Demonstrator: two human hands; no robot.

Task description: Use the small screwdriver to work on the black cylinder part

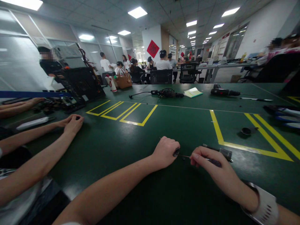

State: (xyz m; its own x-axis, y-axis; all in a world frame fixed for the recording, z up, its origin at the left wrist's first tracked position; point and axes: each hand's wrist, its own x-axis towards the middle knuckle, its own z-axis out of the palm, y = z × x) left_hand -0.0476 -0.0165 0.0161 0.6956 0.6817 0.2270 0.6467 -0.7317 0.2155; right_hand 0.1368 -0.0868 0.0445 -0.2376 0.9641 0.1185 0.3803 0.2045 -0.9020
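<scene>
My left hand (165,152) is closed around a dark round part (176,152), whose hollow end faces right; the fingers hide the rest of it. In my right hand (211,164) is a slim screwdriver (214,162) with a dark handle. Its thin shaft points left toward the round part; I cannot tell whether the tip touches it. A tiny black ring (183,158) lies on the green table just below the shaft. Behind my right hand lies a dark cylindrical part (226,153), partly covered by the fingers.
A dark cup-shaped piece (246,131) sits inside yellow tape lines. Farther back lie a cabled black assembly (167,93), a notepad (193,92) and a power driver (225,92). At left, a co-worker's hands (73,123) rest near black equipment (82,84).
</scene>
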